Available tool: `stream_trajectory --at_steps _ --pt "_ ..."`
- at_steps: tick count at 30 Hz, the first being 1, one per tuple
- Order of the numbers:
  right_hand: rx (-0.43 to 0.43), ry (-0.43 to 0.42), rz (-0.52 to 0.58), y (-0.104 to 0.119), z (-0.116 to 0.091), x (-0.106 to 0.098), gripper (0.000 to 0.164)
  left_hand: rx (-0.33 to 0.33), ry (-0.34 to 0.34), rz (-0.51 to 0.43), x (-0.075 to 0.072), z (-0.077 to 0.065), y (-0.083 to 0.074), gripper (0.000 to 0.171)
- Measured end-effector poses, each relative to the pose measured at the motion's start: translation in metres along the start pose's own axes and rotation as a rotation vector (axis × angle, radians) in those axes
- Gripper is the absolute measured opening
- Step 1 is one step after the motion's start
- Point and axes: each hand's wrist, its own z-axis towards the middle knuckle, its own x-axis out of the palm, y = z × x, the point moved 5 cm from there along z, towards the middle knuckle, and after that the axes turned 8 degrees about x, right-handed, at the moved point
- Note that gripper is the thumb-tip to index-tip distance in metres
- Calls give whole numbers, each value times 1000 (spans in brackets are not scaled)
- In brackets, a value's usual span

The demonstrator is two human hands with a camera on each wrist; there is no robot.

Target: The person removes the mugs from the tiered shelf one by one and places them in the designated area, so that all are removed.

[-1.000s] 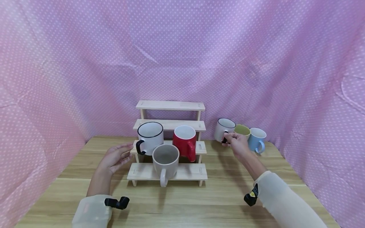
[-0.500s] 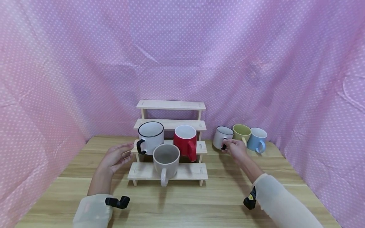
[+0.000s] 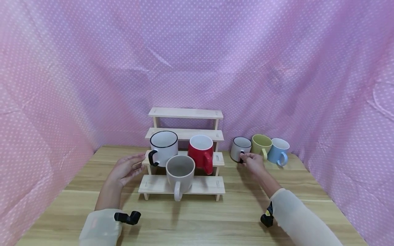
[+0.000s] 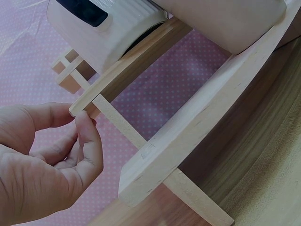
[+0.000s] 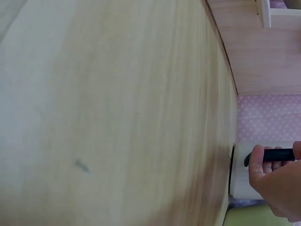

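My right hand (image 3: 253, 163) pinches the black handle of a small white enamel-style mug (image 3: 235, 152), which stands upright on the table at the back right. In the right wrist view its black handle (image 5: 278, 155) lies between thumb and fingers. At the left, my left hand (image 3: 125, 169) holds the end of a step of the wooden tiered rack (image 3: 186, 113); thumb and forefinger pinch that board's corner (image 4: 87, 101) in the left wrist view. A larger black-rimmed white mug (image 3: 167, 152) and a red mug (image 3: 196, 154) sit on this second step. A beige mug (image 3: 184, 181) occupies the lowest step.
Beside the small white mug stand a yellow-green mug (image 3: 256, 148) and a light blue mug (image 3: 275, 153), handles toward me. The wood-grain table (image 3: 197, 222) extends in front of the rack. A pink dotted curtain (image 3: 197, 61) hangs behind.
The right hand has lowered the small white mug onto the table, slightly leftward, uncovering the yellow-green mug. The left hand keeps its hold on the rack.
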Motion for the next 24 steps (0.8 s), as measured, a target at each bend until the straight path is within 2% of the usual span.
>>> stream_trajectory --at_steps 8,16,24 --pt "19 -4 -22 -1 4 -2 19 0 7 4 3 0 -3 11" --pt "44 88 -17 -3 4 -4 27 -1 7 4 1 1 -1 9" --pt "35 109 -19 -2 2 -5 30 -1 6 9 1 0 0 11"
